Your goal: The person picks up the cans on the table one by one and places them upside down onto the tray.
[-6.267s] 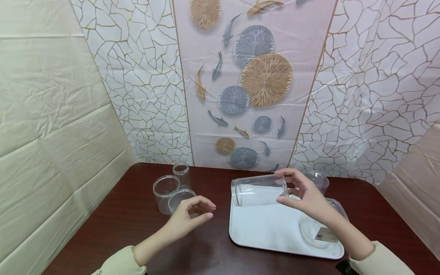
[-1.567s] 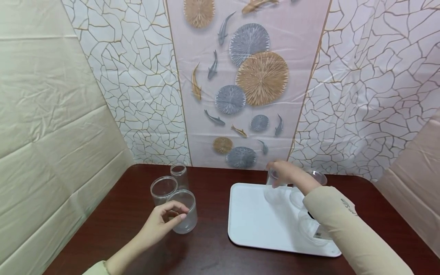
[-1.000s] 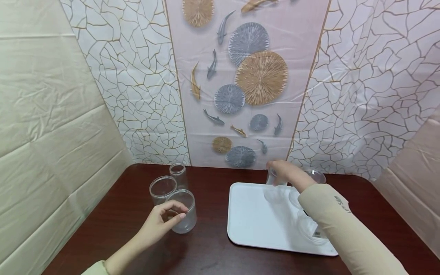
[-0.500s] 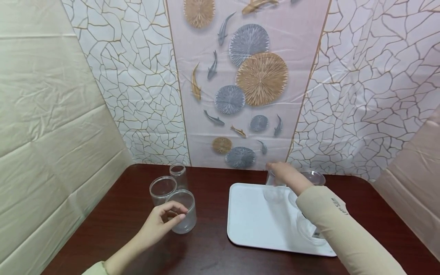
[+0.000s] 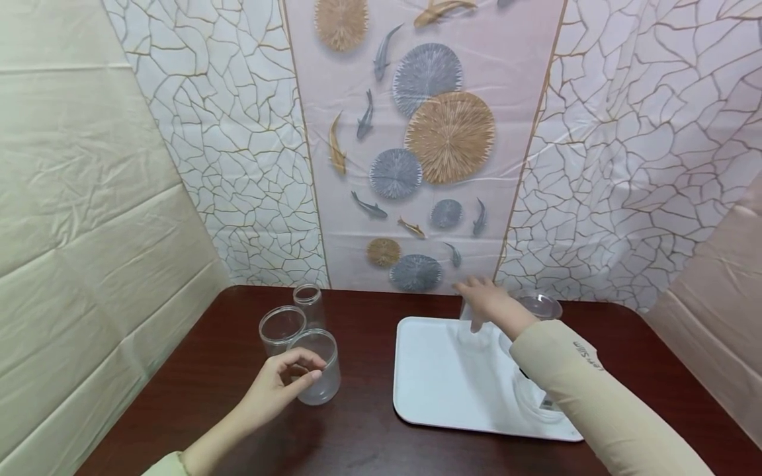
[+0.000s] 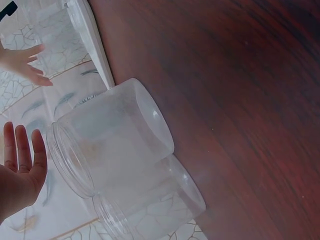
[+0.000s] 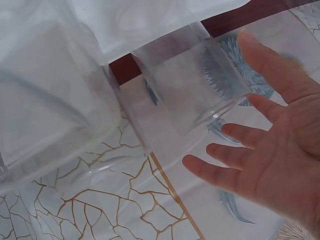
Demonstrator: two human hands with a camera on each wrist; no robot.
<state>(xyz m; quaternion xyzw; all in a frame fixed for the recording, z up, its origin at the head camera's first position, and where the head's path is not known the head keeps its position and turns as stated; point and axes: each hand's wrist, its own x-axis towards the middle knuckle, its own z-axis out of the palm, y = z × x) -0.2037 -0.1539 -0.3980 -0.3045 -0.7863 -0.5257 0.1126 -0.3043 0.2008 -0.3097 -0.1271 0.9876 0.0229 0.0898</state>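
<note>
My right hand (image 5: 491, 308) is over the back of a white tray (image 5: 437, 396), fingers spread. Just beyond its fingertips stands a clear plastic jar (image 7: 182, 82), apart from the palm in the right wrist view; from the head it is partly covered by the hand. My left hand (image 5: 275, 385) hovers before a clear wide-mouthed jar (image 5: 324, 389), its fingers loosely bent and holding nothing. In the left wrist view those fingers (image 6: 23, 155) stay beside the jar's threaded rim (image 6: 70, 162). Behind it are another wide jar (image 5: 282, 325) and a narrow one (image 5: 309, 305).
More clear containers stand on the tray's right side, one with a flared rim (image 5: 540, 306) at the back and another near the front (image 5: 532, 400), partly hidden by my right sleeve (image 5: 586, 390). The dark wooden table (image 5: 363, 436) meets a patterned cloth backdrop (image 5: 417, 218).
Seconds ago my right hand held a large clear jar sideways over the tray. It then gripped a jar at the tray's back; now its fingers have spread off it. My left hand has drawn leftward.
</note>
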